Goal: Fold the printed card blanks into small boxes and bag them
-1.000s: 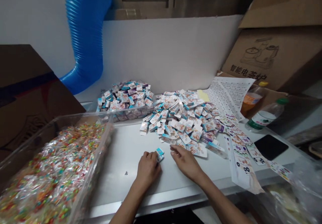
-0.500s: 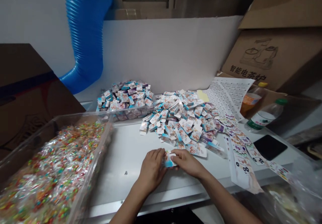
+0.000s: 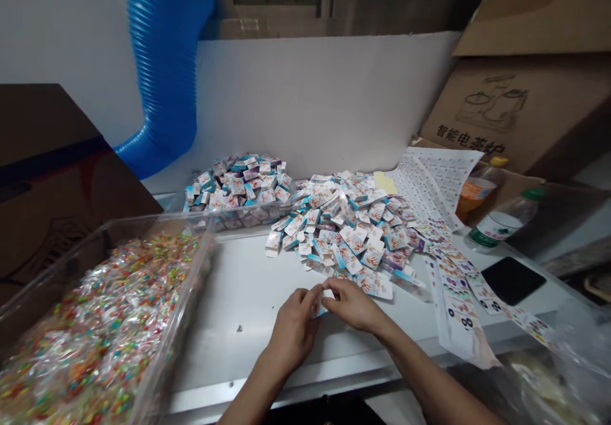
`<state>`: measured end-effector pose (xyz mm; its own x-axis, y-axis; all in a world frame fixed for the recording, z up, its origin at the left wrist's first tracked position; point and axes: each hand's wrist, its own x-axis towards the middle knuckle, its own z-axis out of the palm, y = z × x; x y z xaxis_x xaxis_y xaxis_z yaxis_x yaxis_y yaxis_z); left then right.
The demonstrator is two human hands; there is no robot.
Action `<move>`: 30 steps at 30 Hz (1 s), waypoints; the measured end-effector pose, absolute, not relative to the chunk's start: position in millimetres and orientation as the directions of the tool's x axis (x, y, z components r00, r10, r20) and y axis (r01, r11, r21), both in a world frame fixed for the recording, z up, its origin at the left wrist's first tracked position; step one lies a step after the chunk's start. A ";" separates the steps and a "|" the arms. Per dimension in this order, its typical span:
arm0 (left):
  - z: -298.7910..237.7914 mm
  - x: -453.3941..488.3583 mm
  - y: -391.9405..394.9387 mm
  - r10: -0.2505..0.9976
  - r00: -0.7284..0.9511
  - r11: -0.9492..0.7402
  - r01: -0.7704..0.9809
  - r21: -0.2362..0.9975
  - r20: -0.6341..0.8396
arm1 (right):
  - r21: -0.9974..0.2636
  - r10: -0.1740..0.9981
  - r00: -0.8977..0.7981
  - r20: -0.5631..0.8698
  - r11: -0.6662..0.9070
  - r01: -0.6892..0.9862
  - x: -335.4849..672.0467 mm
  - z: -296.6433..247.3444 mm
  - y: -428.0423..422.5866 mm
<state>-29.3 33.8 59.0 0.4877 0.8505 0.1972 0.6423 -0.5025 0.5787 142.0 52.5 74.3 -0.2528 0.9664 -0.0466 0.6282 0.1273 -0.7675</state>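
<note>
Between my hands, above the front of the white table [image 3: 229,310], is a small white and blue printed box [image 3: 319,308]. My left hand [image 3: 293,323] grips its left side, fingers closed and covering much of it. At its upper right end, my right hand [image 3: 353,304] pinches it with thumb and fingers. Just beyond my hands lies a heap of small printed boxes [image 3: 351,237], many flattened or with open flaps. A clear tray [image 3: 248,212] at the back left holds a pile of similar boxes.
On the left stands a clear bin [image 3: 167,323] of small multicoloured wrapped packets. Sticker sheets [image 3: 456,304], a black phone [image 3: 513,280] and two bottles [image 3: 494,228] are on the right. Cardboard boxes [image 3: 520,107] flank the table, and a blue hose [image 3: 165,62] hangs at the back.
The small box has been turned and is now more hidden by my fingers. My left hand has shifted slightly right, and the two hands are closer together.
</note>
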 end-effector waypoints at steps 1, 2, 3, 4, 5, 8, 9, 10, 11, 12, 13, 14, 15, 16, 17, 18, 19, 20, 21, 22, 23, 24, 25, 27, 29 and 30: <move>59.4 -29.5 32.3 0.852 0.490 -0.485 0.610 0.626 0.183 | -0.772 0.964 -0.262 -0.039 0.137 0.621 142.9 74.3 52.4; 59.4 -29.2 30.9 0.858 0.481 -0.468 0.582 0.665 0.182 | -0.784 0.966 -0.256 -0.038 0.130 0.607 143.7 74.0 52.1; 58.9 -28.3 29.6 0.865 0.464 -0.452 0.558 0.696 0.191 | -0.808 0.970 -0.238 -0.044 0.105 0.580 144.4 73.3 51.6; 57.9 -27.0 28.7 0.874 0.439 -0.440 0.535 0.721 0.208 | -0.844 0.975 -0.215 -0.053 0.072 0.532 144.8 72.5 50.8; 56.4 -25.3 28.0 0.884 0.406 -0.430 0.517 0.740 0.229 | -0.888 0.978 -0.197 -0.063 0.035 0.458 144.9 71.6 49.4; 50.6 -18.9 28.4 0.912 0.278 -0.406 0.496 0.768 0.303 | -0.992 0.973 -0.215 -0.080 -0.056 0.116 142.0 67.6 42.0; 48.3 -16.8 29.2 0.913 0.239 -0.407 0.497 0.767 0.330 | -0.997 0.971 -0.229 -0.073 -0.077 -0.008 139.4 65.7 38.6; 45.8 -15.0 30.2 0.908 0.211 -0.419 0.500 0.758 0.363 | -0.988 0.971 -0.230 -0.065 -0.096 -0.124 135.9 63.6 34.9; 43.1 -13.4 31.2 0.893 0.194 -0.446 0.503 0.740 0.406 | -0.968 0.974 -0.215 -0.066 -0.115 -0.225 131.8 61.3 31.3; 40.1 -12.1 32.2 0.868 0.188 -0.486 0.509 0.710 0.459 | -0.941 0.979 -0.187 -0.081 -0.137 -0.309 127.2 59.1 28.0; 37.1 -11.2 33.0 0.829 0.191 -0.540 0.518 0.663 0.526 | -0.913 0.982 -0.152 -0.114 -0.164 -0.374 122.7 57.3 25.0; 34.0 -10.6 33.6 0.780 0.200 -0.595 0.531 0.604 0.593 | -0.890 0.980 -0.117 -0.159 -0.193 -0.413 118.5 56.0 22.5; 31.3 -10.3 33.9 0.730 0.217 -0.640 0.547 0.539 0.648 | -0.883 0.977 -0.079 -0.196 -0.211 -0.420 115.1 55.4 20.3; 29.0 -10.2 33.9 0.694 0.240 -0.669 0.564 0.485 0.679 | -0.900 0.977 -0.046 -0.206 -0.208 -0.384 112.6 55.5 18.3; 27.4 -10.2 33.4 0.678 0.267 -0.682 0.576 0.450 0.685 | -0.936 0.983 -0.009 -0.182 -0.176 -0.306 111.1 56.3 16.5; 26.5 -10.3 32.6 0.676 0.293 -0.687 0.583 0.434 0.676 | -0.974 0.992 0.026 -0.127 -0.120 -0.194 110.6 57.6 14.7; 26.2 -10.3 31.6 0.681 0.309 -0.687 0.583 0.434 0.664 | -0.996 0.997 0.048 -0.059 -0.056 -0.067 110.8 59.0 13.0; 26.4 -10.2 30.4 0.689 0.316 -0.686 0.576 0.445 0.653 | -0.999 0.998 0.057 0.002 -0.001 0.051 111.5 60.3 11.6; 26.7 -9.9 29.2 0.694 0.310 -0.684 0.566 0.460 0.650 | -0.989 0.997 0.060 0.038 0.029 0.142 112.5 61.4 10.5; 27.0 -9.5 28.1 0.699 0.293 -0.678 0.561 0.475 0.652 | -0.979 0.997 0.061 0.045 0.032 0.200 113.5 62.0 9.9; 27.0 -9.0 27.3 0.702 0.275 -0.673 0.559 0.484 0.657 | -0.973 0.997 0.062 0.035 0.020 0.229 114.4 62.2 9.7; 26.6 -8.3 26.8 0.705 0.258 -0.665 0.564 0.489 0.661 | -0.969 0.998 0.057 0.016 0.002 0.246 114.9 62.1 10.0; 25.7 -7.6 26.6 0.706 0.248 -0.660 0.572 0.487 0.664 | -0.965 0.998 0.055 0.003 -0.012 0.262 115.1 61.9 10.4; 22.8 -6.0 27.0 0.683 0.250 -0.669 0.592 0.450 0.686 | -0.941 0.998 0.061 0.020 -0.002 0.339 114.3 61.6 10.8; 20.0 -4.5 27.8 0.648 0.260 -0.690 0.600 0.406 0.716 | -0.858 0.991 0.058 0.122 0.075 0.508 112.4 62.0 9.4; 19.1 -4.0 28.1 0.635 0.259 -0.694 0.605 0.390 0.728 | -0.786 0.980 0.042 0.194 0.130 0.605 111.4 62.3 8.0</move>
